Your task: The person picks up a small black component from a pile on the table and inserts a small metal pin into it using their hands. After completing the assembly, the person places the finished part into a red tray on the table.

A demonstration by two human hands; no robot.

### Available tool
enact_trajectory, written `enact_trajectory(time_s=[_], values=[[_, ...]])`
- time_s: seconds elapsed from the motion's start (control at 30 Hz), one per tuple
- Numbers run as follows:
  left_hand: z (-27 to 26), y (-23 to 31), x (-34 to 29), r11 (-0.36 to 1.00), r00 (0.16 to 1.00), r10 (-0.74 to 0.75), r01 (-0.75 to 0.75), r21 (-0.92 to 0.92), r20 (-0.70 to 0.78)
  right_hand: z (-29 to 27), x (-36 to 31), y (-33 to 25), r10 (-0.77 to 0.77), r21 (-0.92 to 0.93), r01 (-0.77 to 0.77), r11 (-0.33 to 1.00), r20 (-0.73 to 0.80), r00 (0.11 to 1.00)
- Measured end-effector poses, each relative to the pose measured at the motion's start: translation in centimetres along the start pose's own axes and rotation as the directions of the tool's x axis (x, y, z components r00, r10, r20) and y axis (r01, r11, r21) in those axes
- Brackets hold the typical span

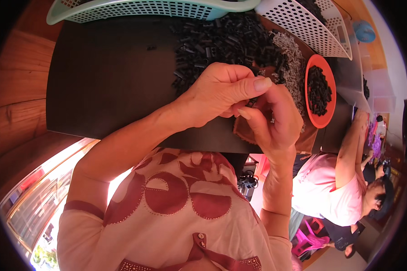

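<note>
My left hand (226, 90) and my right hand (280, 119) meet above the near part of the dark table, fingertips pinched close together. Between them a bit of a small black plastic piece (253, 102) shows; the fingers hide most of it. Just beyond my hands lies a wide heap of short black plastic tube-like pieces (217, 43). Small silvery metal parts (291, 54) are piled to its right, on a brown cloth (307, 137) that reaches the table's near edge. An orange bowl (330, 110) of black pieces stands right of my right hand.
A pale green perforated basket (144, 10) and a white perforated basket (298, 22) stand along the far side. Clear plastic bins (377, 86) are at the far right. A person in a pink shirt (325, 185) sits on the right, arms reaching toward the table.
</note>
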State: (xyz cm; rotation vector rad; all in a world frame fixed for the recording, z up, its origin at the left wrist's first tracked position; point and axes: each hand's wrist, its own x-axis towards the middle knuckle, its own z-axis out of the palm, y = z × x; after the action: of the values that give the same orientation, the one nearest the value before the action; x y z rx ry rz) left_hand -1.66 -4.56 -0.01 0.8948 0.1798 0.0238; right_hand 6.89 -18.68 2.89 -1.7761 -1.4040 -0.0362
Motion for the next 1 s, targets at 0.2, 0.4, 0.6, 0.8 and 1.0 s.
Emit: enact_trajectory(time_s=[0.2,0.4,0.6,0.8,1.0], values=[[0.2,-0.2,0.1,1.000,0.999,-0.013,0.014,0.006,-0.037,-0.6,0.3,0.8,-0.116,-0.090,0.120,0.989,0.051,0.992],[0.0,0.3,-0.4,0.999,0.999,-0.037,0.038,0.020,-0.017,-0.2,-0.2,1.1,-0.078,-0.019,0.080,0.997,0.084,0.993],[-0.2,0.2,-0.2,0.992,1.000,0.024,-0.022,0.123,-0.012,0.3,-0.1,1.5,-0.123,0.027,0.122,0.992,0.049,0.991],[0.2,0.1,-0.4,0.968,0.996,0.079,-0.068,0.240,-0.034,0.3,0.2,1.7,-0.205,-0.048,0.208,0.977,0.057,0.977],[0.1,-0.1,-0.4,0.946,0.997,0.076,-0.069,0.317,-0.010,0.2,-0.6,2.2,-0.206,-0.036,0.208,0.977,0.052,0.977]])
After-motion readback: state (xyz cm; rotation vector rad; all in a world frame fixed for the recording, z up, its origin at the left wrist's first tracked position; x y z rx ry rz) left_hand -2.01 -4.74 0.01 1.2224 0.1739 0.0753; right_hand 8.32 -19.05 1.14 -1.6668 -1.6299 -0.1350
